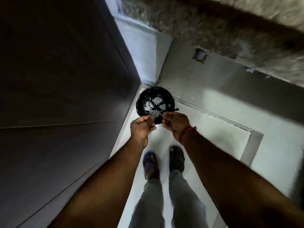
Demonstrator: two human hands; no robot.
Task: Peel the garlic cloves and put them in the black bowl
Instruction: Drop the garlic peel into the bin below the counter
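A round black container lined with shiny black plastic stands on the floor in a corner, with several pale scraps lying inside. I hold both hands close together above its near rim. My left hand has its fingers curled, and its fingertips pinch a small pale scrap. My right hand, with a red thread at the wrist, is curled too, and its fingertips meet the same scrap from the other side. The frame is blurred, so I cannot tell whether the scrap is peel or clove.
A dark cabinet front fills the left side. A speckled stone counter runs along the top right, above a grey wall panel. I stand on a pale tiled floor, with my feet in blue sandals just behind the container.
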